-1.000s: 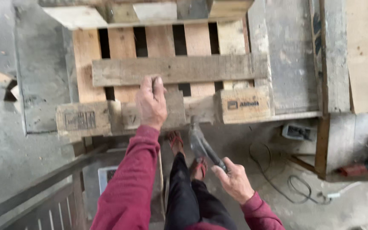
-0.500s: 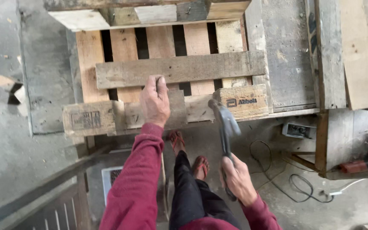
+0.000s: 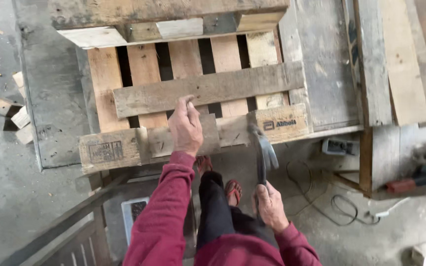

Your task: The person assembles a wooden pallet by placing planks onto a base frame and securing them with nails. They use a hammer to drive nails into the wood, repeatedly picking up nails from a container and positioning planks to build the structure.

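I see left hand [image 3: 186, 129] pressing pallet [image 3: 208, 91] | right hand [image 3: 271, 207] gripping hammer [image 3: 262, 150] | head blurred, seemingly near block

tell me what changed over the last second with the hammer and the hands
The right hand swung the hammer up from low beside the legs until its head reached the pallet edge. The left hand stayed pressed on the pallet, which did not shift.
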